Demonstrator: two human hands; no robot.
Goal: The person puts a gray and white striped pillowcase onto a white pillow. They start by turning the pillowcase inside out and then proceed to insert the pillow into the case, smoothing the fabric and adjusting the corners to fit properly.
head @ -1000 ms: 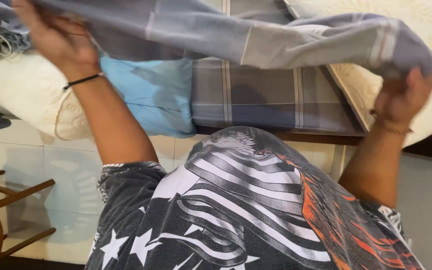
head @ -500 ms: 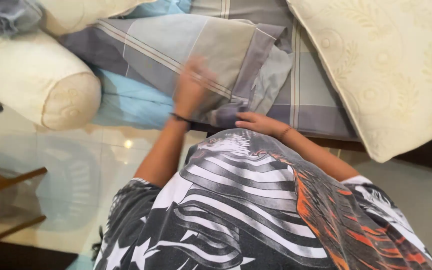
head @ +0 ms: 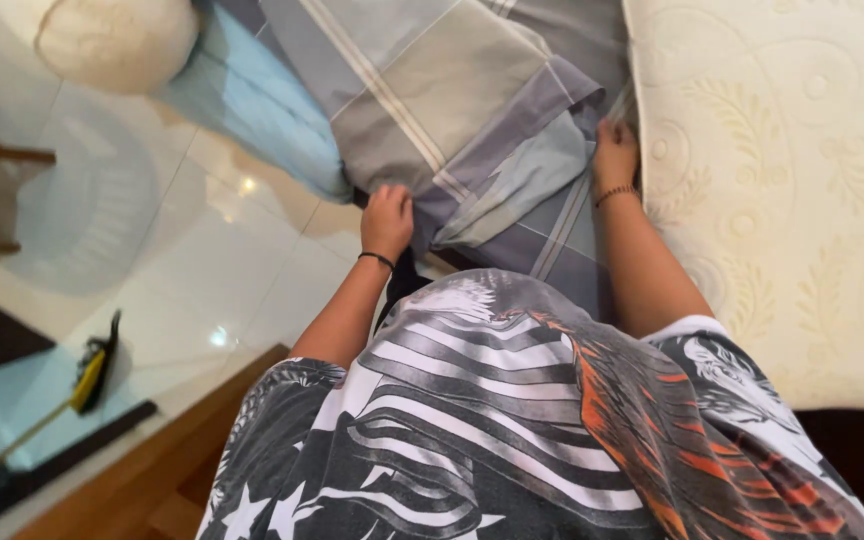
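Observation:
A grey checked sheet (head: pixel 452 110) lies folded on the bed in the upper middle. My left hand (head: pixel 388 218) grips its near left edge by the bed's side, a black band on the wrist. My right hand (head: pixel 614 152) presses on the sheet's right edge next to the cream mattress (head: pixel 782 190), with a beaded bracelet at the wrist. My patterned shirt fills the lower part of the view.
A cream bolster (head: pixel 117 40) lies at the top left beside a light blue cloth (head: pixel 252 100). Glossy white floor tiles (head: pixel 182 270) spread to the left. A broom with a yellow handle (head: pixel 87 380) lies on the floor at the lower left.
The sheet, held up and spread a second ago, now lies folded on the bed. Both hands have come down to its near edges, and the view has swung to the right.

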